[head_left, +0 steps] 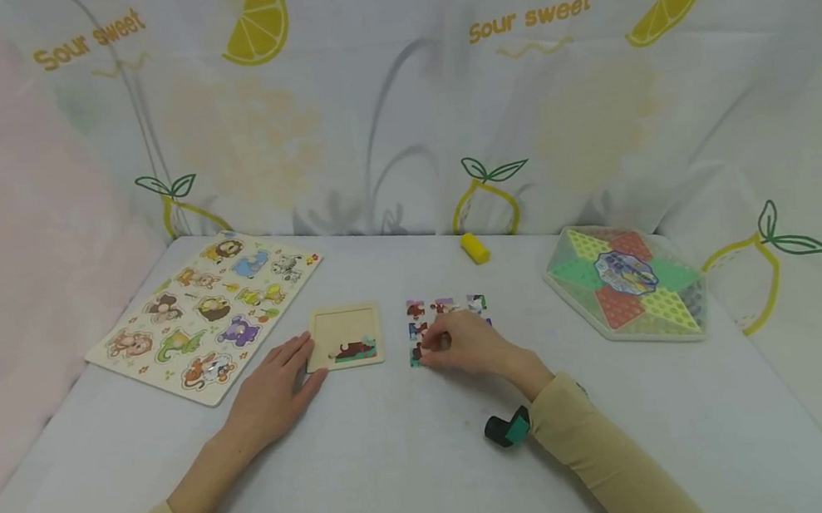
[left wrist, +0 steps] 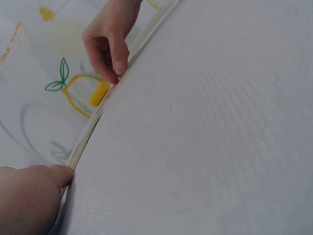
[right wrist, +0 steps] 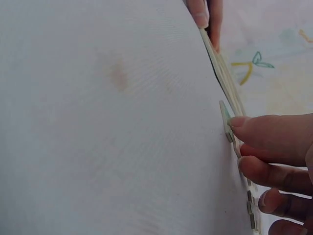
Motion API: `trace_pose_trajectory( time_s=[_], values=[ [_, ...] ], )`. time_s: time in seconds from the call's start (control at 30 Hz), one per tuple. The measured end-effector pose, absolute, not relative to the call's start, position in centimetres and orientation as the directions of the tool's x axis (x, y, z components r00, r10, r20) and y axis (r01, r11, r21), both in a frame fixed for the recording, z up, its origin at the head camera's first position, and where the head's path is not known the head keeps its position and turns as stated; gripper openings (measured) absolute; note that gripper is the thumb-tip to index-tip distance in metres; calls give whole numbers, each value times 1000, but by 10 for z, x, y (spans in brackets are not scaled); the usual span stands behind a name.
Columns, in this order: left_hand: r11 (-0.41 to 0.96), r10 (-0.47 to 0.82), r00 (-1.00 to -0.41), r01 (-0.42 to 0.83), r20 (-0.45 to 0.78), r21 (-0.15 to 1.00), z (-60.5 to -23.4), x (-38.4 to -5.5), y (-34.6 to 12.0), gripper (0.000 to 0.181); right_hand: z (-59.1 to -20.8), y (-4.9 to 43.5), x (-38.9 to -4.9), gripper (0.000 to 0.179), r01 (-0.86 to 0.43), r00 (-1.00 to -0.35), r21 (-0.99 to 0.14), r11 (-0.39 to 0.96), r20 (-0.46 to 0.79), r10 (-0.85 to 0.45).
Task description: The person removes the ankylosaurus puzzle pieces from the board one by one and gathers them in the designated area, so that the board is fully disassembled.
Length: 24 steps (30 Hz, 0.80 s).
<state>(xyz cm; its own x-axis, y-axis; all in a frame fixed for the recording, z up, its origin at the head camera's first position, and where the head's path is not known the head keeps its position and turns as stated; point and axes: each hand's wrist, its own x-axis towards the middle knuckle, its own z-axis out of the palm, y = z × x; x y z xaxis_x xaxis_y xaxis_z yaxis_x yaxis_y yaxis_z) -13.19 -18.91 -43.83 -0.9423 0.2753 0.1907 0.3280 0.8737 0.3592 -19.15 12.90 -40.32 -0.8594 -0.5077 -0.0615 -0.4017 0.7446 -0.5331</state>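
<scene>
A small square wooden puzzle tray [head_left: 342, 310] lies in the middle of the table, with joined brown and green puzzle pieces [head_left: 356, 350] in its lower right corner. My left hand [head_left: 274, 388] rests at the tray's left edge, fingers and thumb stretched along it. To the right of the tray, my right hand [head_left: 468, 342] is over several loose puzzle pieces [head_left: 415, 309] laid in rows and hides some of them. In the right wrist view, its thumb and fingertips pinch one thin puzzle piece [right wrist: 225, 120], which stands tilted at the table.
A large animal puzzle board [head_left: 206, 311] lies at the left. On the right stands a hexagonal game box [head_left: 628, 284] with coloured triangles. A yellow block [head_left: 474, 248] sits near the back edge, before a lemon-print cloth [head_left: 397, 124].
</scene>
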Motion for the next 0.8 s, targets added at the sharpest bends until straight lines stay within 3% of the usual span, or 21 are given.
trace_pose_trajectory(
  time_s=[0.8],
  values=[
    [876, 272, -943, 325, 192, 357, -438, -131, -189, 59, -399, 131, -191, 20, -417, -829, -555, 720, -93, -551]
  ],
)
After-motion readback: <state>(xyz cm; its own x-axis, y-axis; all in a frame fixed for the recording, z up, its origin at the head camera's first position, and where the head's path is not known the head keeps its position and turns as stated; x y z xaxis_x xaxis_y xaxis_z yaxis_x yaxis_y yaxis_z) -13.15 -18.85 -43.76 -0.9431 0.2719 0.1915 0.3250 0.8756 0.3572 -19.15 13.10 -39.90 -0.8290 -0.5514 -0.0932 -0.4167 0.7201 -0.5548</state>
